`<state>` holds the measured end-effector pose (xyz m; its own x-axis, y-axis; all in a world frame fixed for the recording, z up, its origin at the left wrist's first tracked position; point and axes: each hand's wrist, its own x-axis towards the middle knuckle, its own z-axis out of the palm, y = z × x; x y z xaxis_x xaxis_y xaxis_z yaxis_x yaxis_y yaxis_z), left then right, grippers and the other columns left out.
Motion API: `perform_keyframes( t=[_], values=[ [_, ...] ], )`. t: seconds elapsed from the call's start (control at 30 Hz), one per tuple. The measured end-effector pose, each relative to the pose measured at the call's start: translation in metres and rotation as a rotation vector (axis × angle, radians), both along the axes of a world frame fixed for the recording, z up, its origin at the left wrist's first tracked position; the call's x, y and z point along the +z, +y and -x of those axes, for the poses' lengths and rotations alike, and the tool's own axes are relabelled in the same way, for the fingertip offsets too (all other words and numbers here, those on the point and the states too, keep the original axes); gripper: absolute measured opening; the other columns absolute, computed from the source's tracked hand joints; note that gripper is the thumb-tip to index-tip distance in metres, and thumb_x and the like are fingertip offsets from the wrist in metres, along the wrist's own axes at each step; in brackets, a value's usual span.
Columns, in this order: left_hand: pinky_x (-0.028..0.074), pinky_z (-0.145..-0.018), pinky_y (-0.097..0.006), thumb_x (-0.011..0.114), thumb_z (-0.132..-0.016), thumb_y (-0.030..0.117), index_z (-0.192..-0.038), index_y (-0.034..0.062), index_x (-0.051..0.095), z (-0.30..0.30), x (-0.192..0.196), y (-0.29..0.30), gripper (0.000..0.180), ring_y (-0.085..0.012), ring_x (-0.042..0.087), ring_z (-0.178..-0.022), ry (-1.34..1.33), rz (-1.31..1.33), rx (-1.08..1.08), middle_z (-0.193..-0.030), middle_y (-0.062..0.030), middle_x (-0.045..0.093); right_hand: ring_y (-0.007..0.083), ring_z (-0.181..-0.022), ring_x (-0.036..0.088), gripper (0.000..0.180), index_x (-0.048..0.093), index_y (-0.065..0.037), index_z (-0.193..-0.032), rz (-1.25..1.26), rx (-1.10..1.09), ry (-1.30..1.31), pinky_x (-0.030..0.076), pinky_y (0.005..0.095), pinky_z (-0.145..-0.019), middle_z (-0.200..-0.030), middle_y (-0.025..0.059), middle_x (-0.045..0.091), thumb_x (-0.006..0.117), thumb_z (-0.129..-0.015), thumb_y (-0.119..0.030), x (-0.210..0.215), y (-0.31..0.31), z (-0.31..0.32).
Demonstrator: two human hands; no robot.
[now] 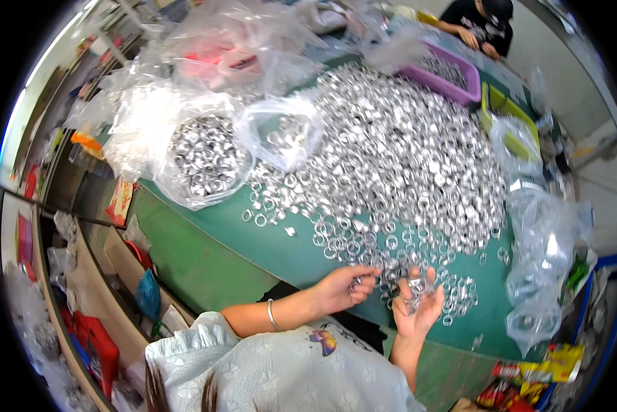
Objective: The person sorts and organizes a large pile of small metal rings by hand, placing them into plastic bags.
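Observation:
A broad heap of silver metal rings (404, 151) covers much of the green table (240, 240), thinning toward me into loose rings. My left hand (348, 288), with a bangle on its wrist, is closed in a pinch at the heap's near edge. A bit of silver metal shows at its fingers, likely a ring. Just to its right, my right hand (417, 303) is turned palm up with curled fingers, cupping several silver rings (416, 287). More loose rings (459, 292) lie right beside it.
Left of the heap stand a clear bag full of rings (209, 154) and an open bag (281, 134) with a few. A purple basket (463, 69) and a green basket (511, 113) stand far right, near another person (480, 27). Plastic bags (542, 247) line the right edge.

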<state>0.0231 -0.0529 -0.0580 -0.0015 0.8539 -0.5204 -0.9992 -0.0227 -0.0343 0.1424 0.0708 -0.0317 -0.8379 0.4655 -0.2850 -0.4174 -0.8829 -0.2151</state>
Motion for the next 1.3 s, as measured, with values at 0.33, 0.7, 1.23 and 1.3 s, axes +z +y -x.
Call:
perform_keyframes(
  t=[0.33, 0.7, 1.23, 1.3],
  values=[
    [0.031, -0.046, -0.017, 0.046, -0.089, 0.014, -0.095, 0.0017, 0.052, 0.037, -0.003, -0.023, 0.015, -0.0058, 0.038, -0.056, 0.102, 0.064, 0.233, -0.066, 0.0031, 0.04, 0.0111, -0.047, 0.034, 0.04, 0.053, -0.011, -0.087, 0.254, 0.591, 0.123, 0.028, 0.021, -0.032, -0.076, 0.0065, 0.046, 0.035, -0.091, -0.046, -0.015, -0.012, 0.026],
    [0.035, -0.046, -0.016, 0.047, -0.088, 0.012, -0.112, 0.0005, 0.05, -0.02, -0.051, -0.206, 0.026, -0.0068, 0.044, -0.055, 0.337, 0.105, 0.925, -0.065, 0.0011, 0.047, 0.0107, -0.057, 0.033, 0.025, 0.041, -0.016, -0.08, -0.226, 1.303, -0.2, 0.033, 0.0237, -0.054, -0.064, -0.0022, 0.032, 0.041, -0.091, -0.038, 0.0, -0.103, 0.036],
    [0.029, -0.038, -0.014, 0.053, -0.081, 0.0, -0.106, -0.0015, 0.052, 0.034, 0.131, -0.257, 0.025, -0.0037, 0.038, -0.049, 1.013, 0.433, 1.005, -0.08, -0.0055, 0.055, 0.0086, -0.049, 0.034, 0.025, 0.048, -0.006, -0.09, 0.025, 1.158, 0.019, 0.025, 0.0179, -0.035, -0.077, 0.007, 0.047, 0.038, -0.094, -0.028, -0.016, -0.135, 0.07],
    [0.026, -0.039, -0.015, 0.049, -0.087, 0.009, -0.108, -0.0018, 0.052, 0.076, 0.175, -0.206, 0.024, -0.002, 0.033, -0.048, 1.305, 0.338, 0.763, -0.076, -0.003, 0.054, 0.0089, -0.05, 0.035, 0.027, 0.047, -0.004, -0.091, -0.15, 1.011, -0.02, 0.025, 0.0178, -0.035, -0.077, 0.007, 0.047, 0.037, -0.094, -0.029, -0.01, -0.111, 0.056]
  ],
)
